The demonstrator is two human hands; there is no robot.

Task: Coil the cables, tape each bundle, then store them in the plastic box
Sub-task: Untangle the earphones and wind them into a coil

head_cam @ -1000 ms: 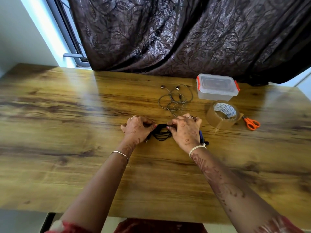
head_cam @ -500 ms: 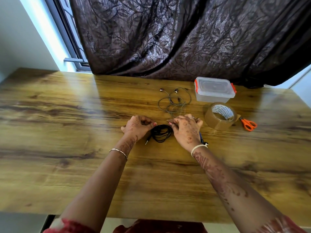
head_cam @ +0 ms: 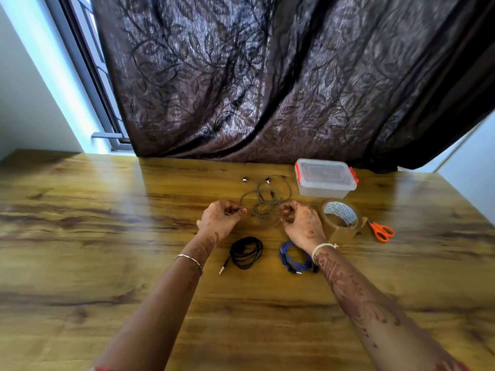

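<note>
Both hands reach the loose grey earphone cable (head_cam: 267, 203) on the tabletop (head_cam: 107, 236). The left hand (head_cam: 221, 216) and right hand (head_cam: 301, 222) have their fingers curled narrow at its loops, though I cannot tell whether they grip it. Nearer the person lie a coiled black cable (head_cam: 246, 253) and a blue cable (head_cam: 293, 259), with the lidded plastic box (head_cam: 325, 179), tape roll (head_cam: 340, 220) and scissors (head_cam: 381, 231) to the right.
</note>
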